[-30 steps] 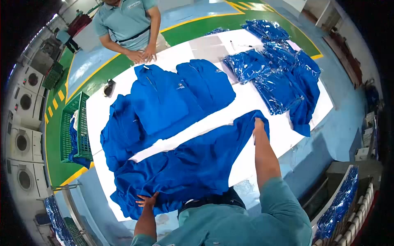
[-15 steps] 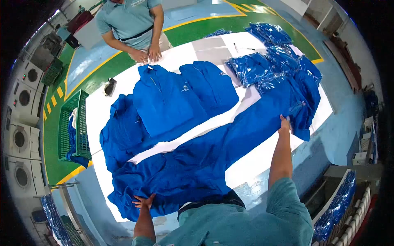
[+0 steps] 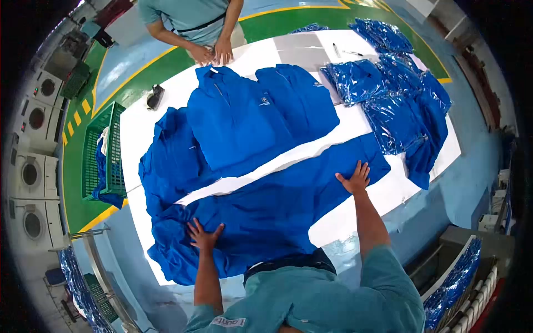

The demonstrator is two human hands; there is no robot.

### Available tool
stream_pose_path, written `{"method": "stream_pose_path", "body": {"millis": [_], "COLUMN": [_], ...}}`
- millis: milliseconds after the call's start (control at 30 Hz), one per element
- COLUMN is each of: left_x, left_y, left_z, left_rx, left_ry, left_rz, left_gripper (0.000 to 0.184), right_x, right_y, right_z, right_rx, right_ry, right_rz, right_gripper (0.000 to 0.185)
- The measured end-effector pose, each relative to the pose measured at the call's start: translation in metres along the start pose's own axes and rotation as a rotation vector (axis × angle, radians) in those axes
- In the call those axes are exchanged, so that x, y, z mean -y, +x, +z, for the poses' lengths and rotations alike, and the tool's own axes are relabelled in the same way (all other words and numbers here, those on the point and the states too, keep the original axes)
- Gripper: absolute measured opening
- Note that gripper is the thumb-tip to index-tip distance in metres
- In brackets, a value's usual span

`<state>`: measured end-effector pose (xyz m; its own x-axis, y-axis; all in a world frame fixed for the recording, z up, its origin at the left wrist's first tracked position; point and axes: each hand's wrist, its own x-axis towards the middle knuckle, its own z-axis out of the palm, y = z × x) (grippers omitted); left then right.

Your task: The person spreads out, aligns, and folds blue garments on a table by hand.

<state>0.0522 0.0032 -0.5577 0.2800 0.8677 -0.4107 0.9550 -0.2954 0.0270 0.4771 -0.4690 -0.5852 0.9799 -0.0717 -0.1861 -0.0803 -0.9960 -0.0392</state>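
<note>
A long blue garment (image 3: 266,211) lies spread along the near side of the white table, crumpled at its left end and flatter to the right. My left hand (image 3: 204,237) rests on the crumpled part, fingers spread. Toward the other end, my right hand (image 3: 356,177) presses on the cloth with its fingers apart. Just beyond lie blue zip-neck tops (image 3: 239,119), the middle one showing a small white chest logo. Which kind of garment is under my hands I cannot tell.
Blue clothes in clear plastic bags (image 3: 383,105) are piled at the table's right. Across the table (image 3: 258,55) stands a person, hands at its far edge. A black tape dispenser-like object (image 3: 155,97) sits at left, near a green basket (image 3: 114,150) holding cloth.
My right hand has left the bagged pile's edge and moved left onto the garment, whose right end now lies apart from the pile. My left hand has shifted up and slightly right.
</note>
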Motion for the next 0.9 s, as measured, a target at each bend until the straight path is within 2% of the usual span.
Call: {"method": "stream_pose_path", "body": {"millis": [67, 100, 167, 233, 267, 333, 400, 433, 500, 533, 567, 600, 633, 667, 700, 733, 800, 833, 867, 900], "left_x": [0.025, 0.036, 0.04, 0.028, 0.026, 0.02, 0.025, 0.022, 0.005, -0.01, -0.031, -0.048, -0.068, -0.095, -0.116, -0.128, -0.149, -0.161, -0.168, -0.177], "left_y": [0.037, 0.056, 0.085, 0.098, 0.109, 0.116, 0.111, 0.11, 0.105, 0.073, 0.036, 0.004, -0.027, -0.067, -0.098, -0.12, -0.144, -0.15, -0.148, -0.144], "left_z": [0.005, 0.006, -0.003, -0.02, -0.017, -0.016, -0.003, 0.008, 0.024, 0.028, 0.021, 0.027, 0.034, 0.032, 0.034, 0.058, 0.09, 0.099, 0.102, 0.104], "left_rx": [-0.005, -0.004, 0.048, 0.086, 0.088, 0.028, -0.047, -0.123, -0.279, -0.491, -0.573, -0.528, -0.478, -0.367, -0.221, -0.064, 0.38, 0.476, 0.475, 0.378], "left_ry": [-0.018, -0.021, 0.065, 0.057, 0.077, 0.058, 0.08, 0.091, 0.11, 0.097, -0.028, -0.136, -0.251, -0.401, -0.49, -0.532, -0.563, -0.421, -0.415, -0.344], "left_rz": [-0.081, -0.11, -0.13, -0.129, -0.15, -0.175, -0.168, -0.158, -0.134, 0.056, 0.287, 0.54, 0.788, 0.956, 1.141, 1.238, 1.353, 1.465, 1.487, 1.53], "left_gripper": [0.143, 0.144, 0.143, 0.144, 0.142, 0.134, 0.13, 0.126, 0.117, 0.097, 0.073, 0.064, 0.055, 0.042, 0.037, 0.031, 0.027, 0.031, 0.031, 0.034], "right_x": [0.002, 0.005, 0.009, 0.017, 0.019, 0.021, 0.033, 0.042, 0.045, 0.046, 0.038, 0.031, 0.027, 0.022, 0.022, 0.021, 0.016, 0.014, 0.011, 0.007], "right_y": [0.021, 0.03, 0.039, 0.053, 0.057, 0.057, 0.016, -0.013, -0.096, -0.15, -0.196, -0.241, -0.276, -0.305, -0.313, -0.321, -0.334, -0.334, -0.329, -0.321], "right_z": [-0.002, -0.007, -0.016, -0.02, -0.018, -0.016, -0.016, -0.02, -0.018, -0.027, -0.018, -0.015, -0.018, -0.004, 0.008, 0.02, 0.041, 0.049, 0.056, 0.061], "right_rx": [0.148, 0.159, 0.151, 0.173, 0.188, 0.159, -0.24, -0.361, -0.315, -0.227, 0.012, 0.172, 0.131, 0.114, 0.112, 0.102, 0.08, 0.06, 0.041, 0.206], "right_ry": [-0.005, -0.01, 0.055, 0.028, 0.023, 0.411, 0.476, 0.543, 0.789, 0.848, 0.813, 0.773, 0.775, 0.82, 0.822, 0.739, 0.573, 0.492, 0.495, 0.589], "right_rz": [0.001, 0.003, -0.138, -0.207, -0.21, -0.317, -0.49, -0.545, -0.696, -0.752, -0.674, -0.677, -0.746, -0.699, -0.694, -0.666, -0.604, -0.569, -0.557, -0.518], "right_gripper": [0.14, 0.14, 0.142, 0.13, 0.13, 0.107, 0.072, 0.041, 0.015, 0.012, 0.014, 0.016, 0.016, 0.026, 0.026, 0.029, 0.035, 0.039, 0.039, 0.042]}}
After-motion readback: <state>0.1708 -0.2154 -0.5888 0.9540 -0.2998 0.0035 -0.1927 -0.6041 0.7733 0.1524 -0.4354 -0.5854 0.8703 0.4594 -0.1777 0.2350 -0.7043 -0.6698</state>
